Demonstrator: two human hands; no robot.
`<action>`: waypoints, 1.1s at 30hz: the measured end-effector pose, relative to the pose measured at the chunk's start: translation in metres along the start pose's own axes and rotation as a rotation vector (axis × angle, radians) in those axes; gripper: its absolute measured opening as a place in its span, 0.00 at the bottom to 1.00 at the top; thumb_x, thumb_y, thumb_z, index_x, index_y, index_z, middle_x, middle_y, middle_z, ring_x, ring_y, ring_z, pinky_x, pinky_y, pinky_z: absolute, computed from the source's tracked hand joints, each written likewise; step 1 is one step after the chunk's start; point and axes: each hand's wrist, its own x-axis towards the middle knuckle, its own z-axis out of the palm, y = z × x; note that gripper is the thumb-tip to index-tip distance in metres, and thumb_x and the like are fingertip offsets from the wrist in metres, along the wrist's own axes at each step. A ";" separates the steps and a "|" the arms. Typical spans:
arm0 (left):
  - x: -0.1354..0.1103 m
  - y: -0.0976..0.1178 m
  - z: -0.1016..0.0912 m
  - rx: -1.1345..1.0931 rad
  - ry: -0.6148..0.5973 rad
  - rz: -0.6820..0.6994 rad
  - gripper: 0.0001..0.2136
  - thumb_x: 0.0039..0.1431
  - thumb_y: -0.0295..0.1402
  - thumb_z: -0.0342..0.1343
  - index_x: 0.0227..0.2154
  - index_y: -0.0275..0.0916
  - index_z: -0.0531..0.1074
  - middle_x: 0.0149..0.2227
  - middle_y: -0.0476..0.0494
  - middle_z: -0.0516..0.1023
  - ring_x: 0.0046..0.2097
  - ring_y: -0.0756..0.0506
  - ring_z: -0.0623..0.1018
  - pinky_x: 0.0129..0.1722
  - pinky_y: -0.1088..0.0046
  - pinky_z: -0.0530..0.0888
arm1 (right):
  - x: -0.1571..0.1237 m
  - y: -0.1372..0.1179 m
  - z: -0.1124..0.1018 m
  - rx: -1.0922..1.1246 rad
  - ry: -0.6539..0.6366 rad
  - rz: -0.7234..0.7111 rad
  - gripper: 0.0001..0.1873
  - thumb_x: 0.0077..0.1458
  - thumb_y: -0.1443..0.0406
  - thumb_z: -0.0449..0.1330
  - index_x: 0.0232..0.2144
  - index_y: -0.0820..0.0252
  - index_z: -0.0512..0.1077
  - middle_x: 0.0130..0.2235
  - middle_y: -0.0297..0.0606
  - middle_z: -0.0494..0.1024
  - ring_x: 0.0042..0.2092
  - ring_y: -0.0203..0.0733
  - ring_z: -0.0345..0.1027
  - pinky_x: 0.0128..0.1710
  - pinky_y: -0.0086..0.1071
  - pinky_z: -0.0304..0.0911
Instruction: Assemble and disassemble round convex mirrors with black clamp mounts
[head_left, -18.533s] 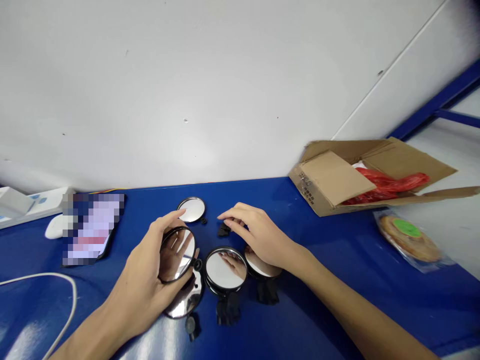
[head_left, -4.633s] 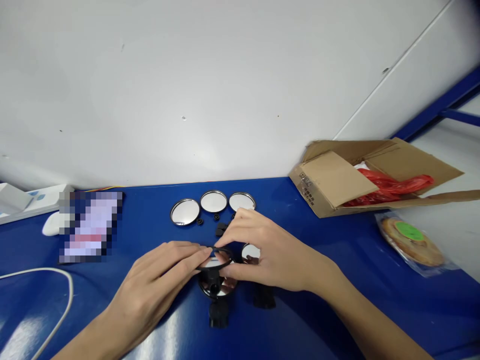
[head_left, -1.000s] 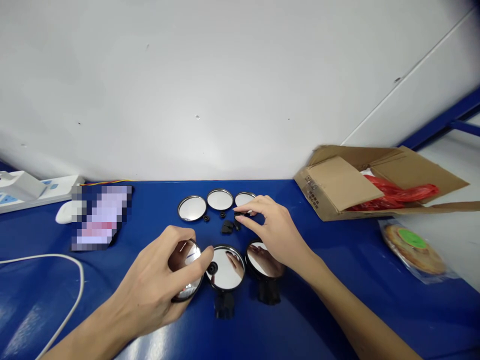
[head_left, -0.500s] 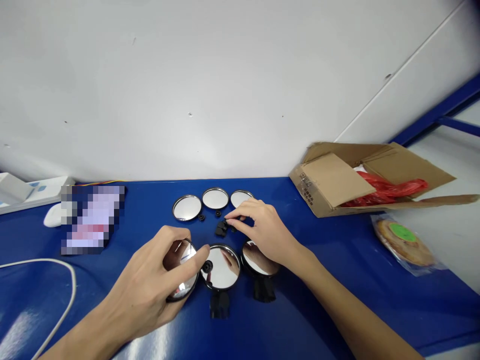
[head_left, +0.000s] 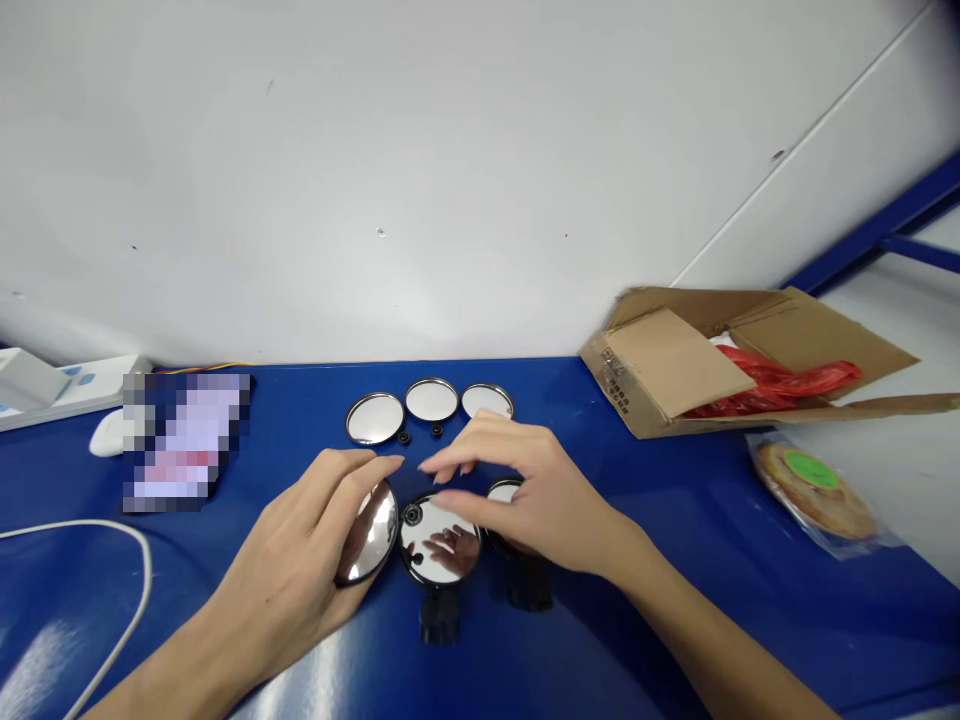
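We note left hand [head_left: 289,545] against tilted round mirror [head_left: 373,533], mid-worktop [head_left: 675,480]; whether clamped on it, we cannot tell. Right hand [head_left: 536,505] open, spread over flat mirror [head_left: 442,540], contact unclear. Three loose mirrors [head_left: 431,400] near far edge, small black nuts [head_left: 404,438] just in front. Our worry: slack grip lets tilted round mirror drop onto flat mirror, chipping glass; careless sweep of right hand could scatter nuts.

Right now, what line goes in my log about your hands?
left hand: on round mirror | right hand: open above studded mirror | behind: three mirrors on blue table
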 end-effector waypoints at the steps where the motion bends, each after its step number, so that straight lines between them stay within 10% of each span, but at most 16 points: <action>1: 0.000 0.000 0.000 -0.020 0.001 -0.020 0.30 0.73 0.23 0.57 0.75 0.42 0.65 0.63 0.32 0.77 0.57 0.36 0.84 0.52 0.60 0.84 | -0.001 -0.003 0.002 0.024 -0.026 -0.042 0.11 0.69 0.64 0.77 0.52 0.52 0.87 0.43 0.34 0.88 0.47 0.43 0.79 0.50 0.39 0.75; 18: 0.002 0.007 0.003 -0.138 0.066 -0.057 0.34 0.75 0.23 0.57 0.80 0.44 0.60 0.68 0.30 0.77 0.65 0.33 0.82 0.60 0.53 0.86 | -0.008 -0.005 0.013 -0.304 -0.034 -0.264 0.11 0.80 0.58 0.66 0.45 0.58 0.82 0.39 0.34 0.84 0.42 0.42 0.72 0.49 0.39 0.65; 26: 0.010 0.015 -0.001 -0.230 0.291 -0.089 0.45 0.69 0.23 0.69 0.82 0.49 0.56 0.79 0.30 0.65 0.74 0.28 0.74 0.58 0.47 0.87 | -0.003 0.013 -0.015 -0.479 0.374 0.154 0.09 0.76 0.63 0.70 0.39 0.54 0.77 0.36 0.34 0.84 0.41 0.47 0.75 0.45 0.42 0.64; 33: 0.008 0.015 0.002 -0.195 0.258 -0.050 0.41 0.71 0.21 0.66 0.81 0.44 0.57 0.76 0.28 0.67 0.76 0.30 0.73 0.57 0.53 0.87 | -0.007 0.032 -0.008 -0.646 0.374 0.357 0.16 0.76 0.59 0.68 0.33 0.53 0.74 0.32 0.36 0.84 0.38 0.51 0.74 0.43 0.44 0.62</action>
